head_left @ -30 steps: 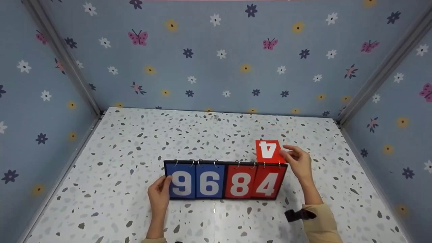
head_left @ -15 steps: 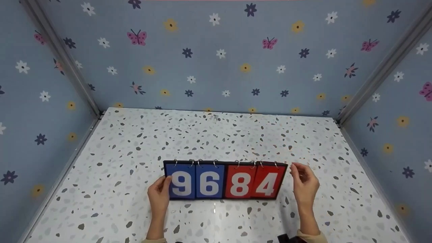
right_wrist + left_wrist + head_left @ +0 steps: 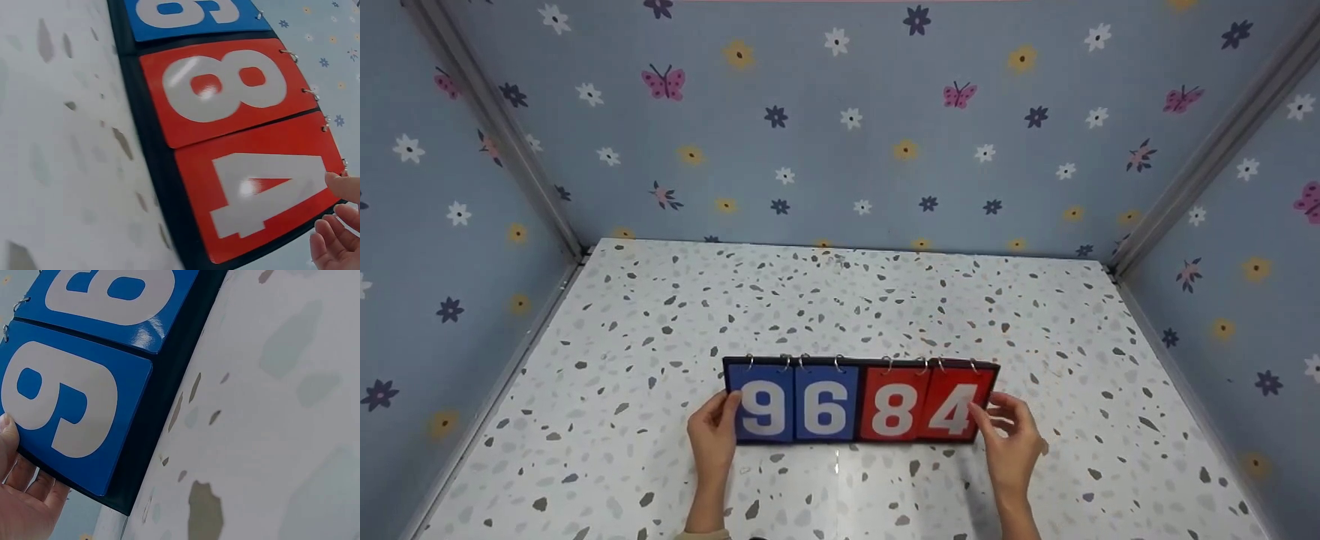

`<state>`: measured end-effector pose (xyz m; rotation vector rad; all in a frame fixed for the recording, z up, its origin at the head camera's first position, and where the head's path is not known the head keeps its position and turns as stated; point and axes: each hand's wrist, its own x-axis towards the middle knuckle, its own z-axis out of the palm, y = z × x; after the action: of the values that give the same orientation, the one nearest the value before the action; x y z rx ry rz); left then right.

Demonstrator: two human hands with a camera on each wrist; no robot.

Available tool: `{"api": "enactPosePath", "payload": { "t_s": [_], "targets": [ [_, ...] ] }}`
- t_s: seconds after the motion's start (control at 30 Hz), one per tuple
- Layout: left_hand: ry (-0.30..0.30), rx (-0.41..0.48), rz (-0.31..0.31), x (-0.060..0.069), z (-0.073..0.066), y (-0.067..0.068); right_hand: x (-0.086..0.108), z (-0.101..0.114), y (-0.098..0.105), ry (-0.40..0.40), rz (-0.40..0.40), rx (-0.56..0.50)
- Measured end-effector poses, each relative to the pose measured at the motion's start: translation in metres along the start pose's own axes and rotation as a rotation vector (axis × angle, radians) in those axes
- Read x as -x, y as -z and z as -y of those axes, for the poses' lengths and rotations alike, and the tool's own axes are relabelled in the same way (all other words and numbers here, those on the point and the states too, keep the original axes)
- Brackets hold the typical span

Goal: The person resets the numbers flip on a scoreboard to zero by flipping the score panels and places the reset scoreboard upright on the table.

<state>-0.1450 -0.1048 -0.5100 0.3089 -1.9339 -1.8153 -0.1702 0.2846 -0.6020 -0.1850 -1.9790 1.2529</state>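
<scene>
A tabletop flip scoreboard (image 3: 861, 405) stands on the table, its ringed cards reading 9, 6, 8 and 4. Two cards are blue and two are red. My left hand (image 3: 714, 431) grips the board's left end, thumb in front by the blue 9 card (image 3: 73, 405), fingers passing behind the edge. At the opposite end my right hand (image 3: 1011, 442) holds the right edge. Its thumb lies over the red 4 card (image 3: 259, 191), with the other fingers at the rear side of the edge. Part of the right hand is cut off in the right wrist view.
The speckled white table (image 3: 840, 300) extends around the scoreboard. Blue flowered panels (image 3: 840, 150) rise behind it and at both sides, joined by grey corner posts (image 3: 495, 127).
The upside-down red card raised behind the board has come down out of sight. My right hand let it go, drew back right, then came to the board's right edge. The left hand stayed put.
</scene>
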Motion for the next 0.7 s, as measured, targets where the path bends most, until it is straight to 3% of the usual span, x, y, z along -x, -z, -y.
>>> {"api": "enactPosePath", "payload": {
  "t_s": [0.17, 0.57, 0.7],
  "targets": [
    [-0.008, 0.006, 0.007, 0.001, 0.001, 0.001, 0.009, 0.007, -0.006, 0.036, -0.013, 0.055],
    [-0.005, 0.021, 0.004, 0.002, 0.003, 0.001, 0.013, 0.011, -0.014, -0.016, -0.038, 0.235],
    [-0.014, 0.033, 0.008, 0.000, 0.002, 0.001, 0.010, 0.009, -0.014, -0.011, -0.041, 0.198]
  ]
}}
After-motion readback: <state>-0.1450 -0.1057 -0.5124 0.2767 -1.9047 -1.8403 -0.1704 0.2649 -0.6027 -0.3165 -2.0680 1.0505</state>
